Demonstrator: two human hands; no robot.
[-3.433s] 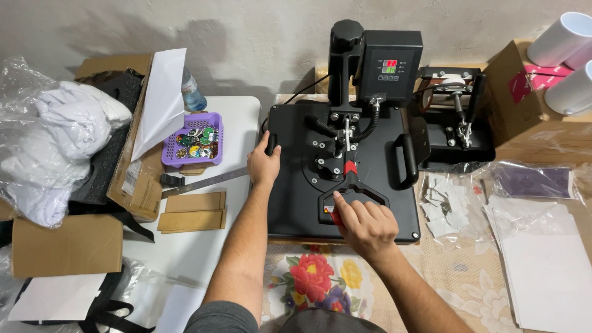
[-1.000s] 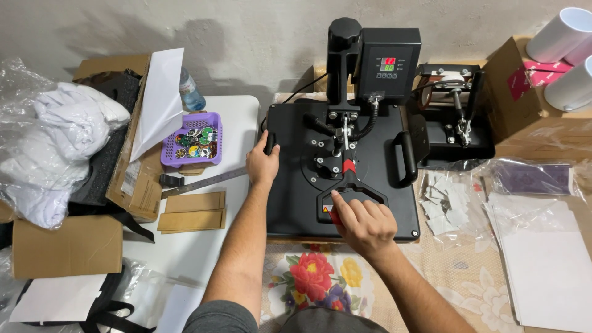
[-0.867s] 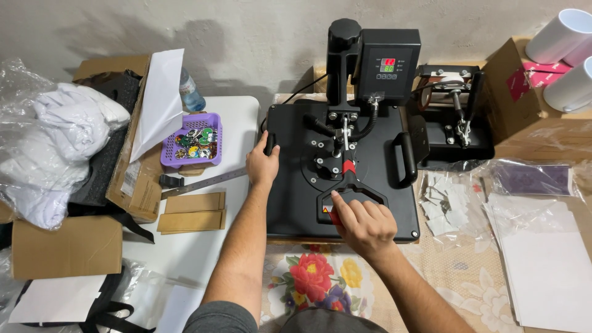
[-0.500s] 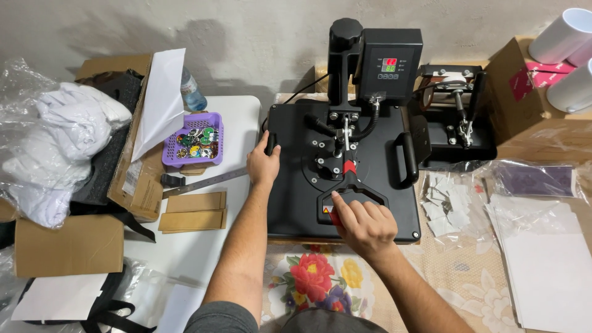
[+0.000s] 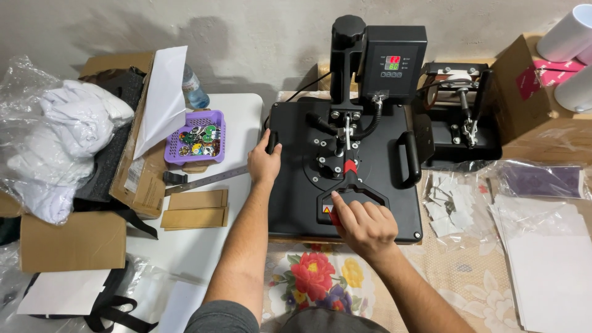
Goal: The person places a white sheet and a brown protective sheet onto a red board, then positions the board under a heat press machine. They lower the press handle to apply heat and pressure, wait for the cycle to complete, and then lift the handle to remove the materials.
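Head view, from left to right: a clear bag of folded white cloth (image 5: 58, 145) lies at the far left of the worktop (image 5: 203, 246), beside open cardboard boxes (image 5: 132, 179) and a purple basket (image 5: 196, 137) of small coloured pieces, with a metal ruler (image 5: 206, 180) just in front of it. Next comes the person's left hand (image 5: 264, 163), its fingers clenched around the side handle at the left edge of the black heat press (image 5: 345, 166), which sits mid-worktop against the wall. The right hand (image 5: 364, 225) rests on the looped front lever (image 5: 351, 196) of the press, fingers curled over its near end, grasping it. The press looks heavy and rigid (all metal plate and cast arm, by the look of it), so it should not flex or slip; the plate is likely hot, which makes the two handles the sensible places to hold. Further right stands a smaller black press (image 5: 462, 126), then cut white sheets (image 5: 450, 203) in plastic, white mugs (image 5: 570, 34) on a box, and a stack of white paper (image 5: 549, 271).
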